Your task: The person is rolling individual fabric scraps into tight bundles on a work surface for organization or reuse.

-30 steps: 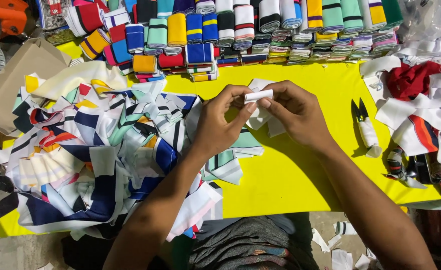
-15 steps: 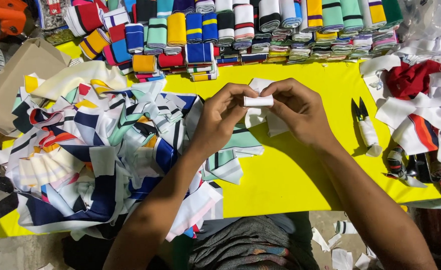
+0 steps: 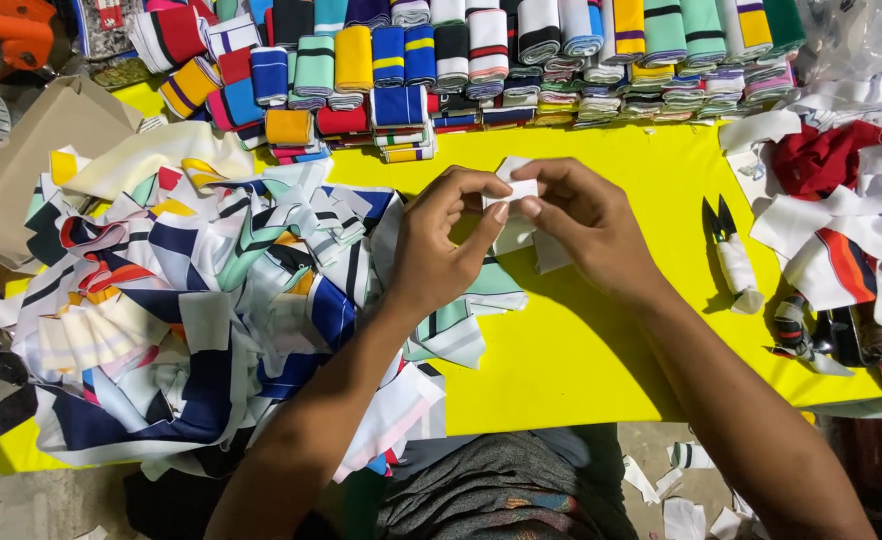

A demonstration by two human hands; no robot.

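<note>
White folded fabric strip is pinched between the fingertips of both hands above the yellow tabletop. It is gripped at its left end by the thumb and forefinger of the left hand, and at its right end by the closed fingertips of the right hand; the remaining fingers of both hands are curled loosely. More loose white fabric is seen hanging just beneath the fingers, partly hidden by the hands. To the left of the fingers, a large heap of striped knit fabric pieces in navy, white, mint and red is spread over the tabletop, touching the left forearm. To the right of the fingers, small black-bladed thread snips with a white wrapped handle are laid on the yellow surface, and further right a pile of red and white fabric scraps is found. Beyond the fingers, rows of folded multicoloured ribbed collars are stacked along the far edge.
</note>
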